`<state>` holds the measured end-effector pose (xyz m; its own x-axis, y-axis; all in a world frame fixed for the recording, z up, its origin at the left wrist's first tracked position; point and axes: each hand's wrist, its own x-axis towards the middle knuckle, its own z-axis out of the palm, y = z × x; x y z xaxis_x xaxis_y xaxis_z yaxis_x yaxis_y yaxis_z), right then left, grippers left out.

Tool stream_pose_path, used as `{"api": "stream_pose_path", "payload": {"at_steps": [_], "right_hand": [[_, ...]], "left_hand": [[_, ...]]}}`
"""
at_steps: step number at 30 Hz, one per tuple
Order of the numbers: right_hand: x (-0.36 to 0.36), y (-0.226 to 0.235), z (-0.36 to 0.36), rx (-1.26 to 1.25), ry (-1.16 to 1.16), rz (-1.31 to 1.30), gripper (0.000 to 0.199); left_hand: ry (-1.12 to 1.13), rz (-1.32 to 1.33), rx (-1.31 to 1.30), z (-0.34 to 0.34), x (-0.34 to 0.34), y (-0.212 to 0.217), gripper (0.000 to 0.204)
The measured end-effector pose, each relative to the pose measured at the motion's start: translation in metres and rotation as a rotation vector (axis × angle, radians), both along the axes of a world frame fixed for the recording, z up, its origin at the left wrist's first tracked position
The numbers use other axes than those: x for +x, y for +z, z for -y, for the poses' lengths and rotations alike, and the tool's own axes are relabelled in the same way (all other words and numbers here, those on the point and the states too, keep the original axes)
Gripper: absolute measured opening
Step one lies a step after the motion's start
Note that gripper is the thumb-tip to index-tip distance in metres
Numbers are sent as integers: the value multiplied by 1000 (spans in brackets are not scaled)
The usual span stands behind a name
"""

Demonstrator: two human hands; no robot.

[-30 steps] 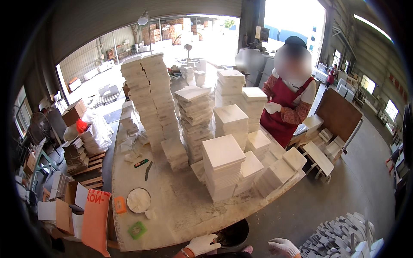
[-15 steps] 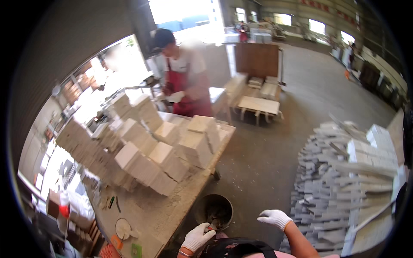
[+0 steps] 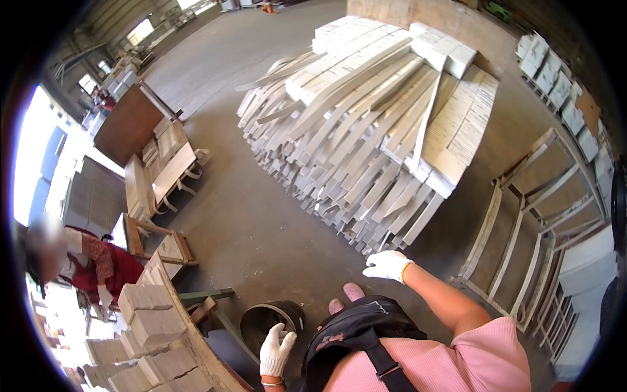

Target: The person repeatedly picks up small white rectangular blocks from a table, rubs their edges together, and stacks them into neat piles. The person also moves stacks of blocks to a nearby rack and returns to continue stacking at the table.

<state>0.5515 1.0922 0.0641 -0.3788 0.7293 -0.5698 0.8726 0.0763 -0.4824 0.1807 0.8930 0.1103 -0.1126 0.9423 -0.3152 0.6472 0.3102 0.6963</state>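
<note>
My left hand (image 3: 275, 351), in a white glove, is raised beside a dark round bucket (image 3: 297, 312) on the floor. Its fingers are loosely bent and apart, with nothing visible between them. My right hand (image 3: 388, 266), gloved too, reaches out just short of the near ends of a large stack of pale wooden strips (image 3: 346, 189). Its fingers are partly stretched and hold nothing I can see; whether they touch a strip cannot be told. One long strip (image 3: 429, 121) lies slantwise on top of the stack.
Wooden blocks (image 3: 153, 326) crowd the workbench (image 3: 186, 313) at lower left, where a person in a red apron (image 3: 121, 271) stands. A cart with boards (image 3: 173, 173) is beyond. An empty slatted frame (image 3: 516, 242) stands at right. Bundled white strips (image 3: 450, 49) lie atop the stack.
My view has swung right, from the bench to the strip stack. My left hand, earlier closed over the bucket around a small object, now shows nothing in it. My right hand is nearer the stack.
</note>
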Motion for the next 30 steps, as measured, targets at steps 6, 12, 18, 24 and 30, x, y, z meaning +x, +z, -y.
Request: {"api": "stream_pose_path", "payload": {"at_steps": [6, 12, 18, 24, 30], "right_hand": [[92, -37, 115, -124, -609, -3, 44], [162, -59, 294, -639, -996, 201, 48], [165, -81, 390, -743, -1537, -34, 48], [187, -110, 372, -684, -1491, -273, 39], [305, -148, 376, -565, -1655, -438, 31]], "left_hand": [[-202, 21, -163, -67, -4, -16, 56], [-485, -95, -169, -116, 11, -70, 59], [-685, -102, -28, -160, 74, -64, 61], [-760, -179, -63, -184, 163, -31, 62], [-621, -70, 79, -186, 289, -17, 61]]}}
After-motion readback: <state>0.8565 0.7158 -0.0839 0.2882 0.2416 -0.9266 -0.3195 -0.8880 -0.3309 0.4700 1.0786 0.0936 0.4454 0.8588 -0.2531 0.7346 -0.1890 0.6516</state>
